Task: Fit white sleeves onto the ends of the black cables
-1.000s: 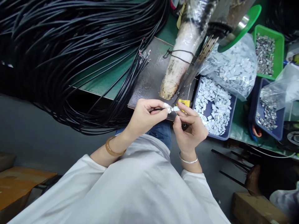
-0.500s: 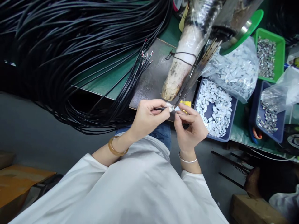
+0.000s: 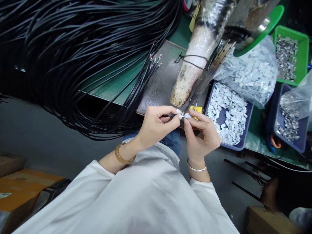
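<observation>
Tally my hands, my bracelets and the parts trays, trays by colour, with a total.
Hands: 2, left hand and right hand
Bracelets: 2, brown bracelet and silver bracelet
Blue trays: 2, nearer tray and farther tray
Green trays: 1
Total: 7

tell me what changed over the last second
The right hand brought its thumb slightly up toward its fingers, at the white connector. The scene appears slightly farther right, probably because the camera shifted. No release is visible: the left hand still pinches the black cable. The blue tray and cable pile stayed put.
</observation>
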{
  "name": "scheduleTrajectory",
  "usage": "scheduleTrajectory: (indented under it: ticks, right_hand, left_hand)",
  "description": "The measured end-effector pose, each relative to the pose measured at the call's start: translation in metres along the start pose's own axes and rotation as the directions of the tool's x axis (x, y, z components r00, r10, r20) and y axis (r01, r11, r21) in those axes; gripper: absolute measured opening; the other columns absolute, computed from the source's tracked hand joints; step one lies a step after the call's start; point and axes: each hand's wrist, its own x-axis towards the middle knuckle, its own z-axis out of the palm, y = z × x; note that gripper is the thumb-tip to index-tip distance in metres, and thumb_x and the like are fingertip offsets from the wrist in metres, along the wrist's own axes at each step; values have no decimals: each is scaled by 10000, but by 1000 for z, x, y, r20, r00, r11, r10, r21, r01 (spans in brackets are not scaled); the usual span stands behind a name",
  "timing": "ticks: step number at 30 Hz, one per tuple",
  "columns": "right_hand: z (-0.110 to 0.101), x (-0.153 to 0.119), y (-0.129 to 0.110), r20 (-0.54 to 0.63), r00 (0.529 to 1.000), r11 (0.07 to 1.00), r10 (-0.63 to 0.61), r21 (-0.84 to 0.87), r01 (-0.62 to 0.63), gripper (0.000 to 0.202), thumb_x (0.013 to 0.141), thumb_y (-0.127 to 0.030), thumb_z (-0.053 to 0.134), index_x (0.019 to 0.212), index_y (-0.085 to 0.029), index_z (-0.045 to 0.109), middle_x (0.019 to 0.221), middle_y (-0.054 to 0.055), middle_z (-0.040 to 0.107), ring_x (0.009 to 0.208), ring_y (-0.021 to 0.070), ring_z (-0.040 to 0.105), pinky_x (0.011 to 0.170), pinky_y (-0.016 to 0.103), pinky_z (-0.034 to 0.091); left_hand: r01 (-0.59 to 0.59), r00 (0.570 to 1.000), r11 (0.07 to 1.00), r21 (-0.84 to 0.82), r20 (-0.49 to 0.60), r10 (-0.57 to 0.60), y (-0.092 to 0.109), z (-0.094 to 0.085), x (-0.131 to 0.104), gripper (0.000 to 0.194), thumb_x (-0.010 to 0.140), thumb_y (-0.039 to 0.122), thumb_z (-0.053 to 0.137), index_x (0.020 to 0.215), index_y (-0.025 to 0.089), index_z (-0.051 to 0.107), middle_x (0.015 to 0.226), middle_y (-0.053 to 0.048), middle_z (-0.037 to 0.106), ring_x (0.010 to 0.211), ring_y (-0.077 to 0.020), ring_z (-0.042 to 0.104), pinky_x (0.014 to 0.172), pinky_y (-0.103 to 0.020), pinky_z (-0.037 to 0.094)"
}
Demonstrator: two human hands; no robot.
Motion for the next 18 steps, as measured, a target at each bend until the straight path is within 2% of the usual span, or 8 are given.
scheduleTrajectory:
  ticks: [6, 10, 13, 16, 18]
  right_hand:
    - [-1, 2, -5, -16, 999, 998, -35, -58, 34, 170, 823, -127, 753, 915, -252, 684, 1089, 12, 781, 879, 185, 777, 746, 347, 678]
    - [-4, -5, -3, -7, 998, 995, -65, -81, 64, 157, 831, -123, 734, 883, -240, 642, 1086, 23, 786, 893, 178, 780, 764, 323, 679]
    - [-2, -6, -3, 18, 997, 992, -75, -105, 76, 146, 838, -127, 726, 883, -233, 636, 1068, 29, 794, 867, 163, 780, 774, 298, 667]
    - [-4, -3, -4, 23, 1000, 996, -20, -91, 22, 110, 869, -154, 696, 918, -241, 650, 1006, 16, 800, 862, 178, 784, 731, 300, 662]
    - [-20, -2, -3, -45, 998, 994, 45, -93, -49, 72, 886, -173, 674, 904, -242, 679, 839, -11, 781, 709, 173, 765, 616, 293, 636]
  left_hand:
    - [-100, 995, 993, 65, 18, 99, 3, -4, 2, 123, 782, 119, 640, 728, 127, 750, 647, 1, 686, 532, -61, 513, 437, -159, 310]
    - [-79, 993, 993, 89, 92, 71, 1, -7, 0, 142, 795, 115, 629, 715, 132, 745, 642, 8, 682, 540, -59, 503, 461, -158, 323]
    - [-37, 995, 995, 95, 98, 28, 1, -6, -2, 135, 793, 113, 627, 725, 127, 743, 644, 15, 669, 538, -54, 470, 469, -158, 311]
    - [8, 993, 996, 85, 120, -18, 1, -7, -3, 139, 801, 118, 622, 758, 133, 753, 619, 28, 626, 517, -52, 415, 461, -170, 280]
    - [-7, 982, 996, 94, 188, -11, 0, -10, -5, 138, 816, 132, 626, 783, 135, 760, 564, 48, 557, 493, -50, 360, 465, -183, 267]
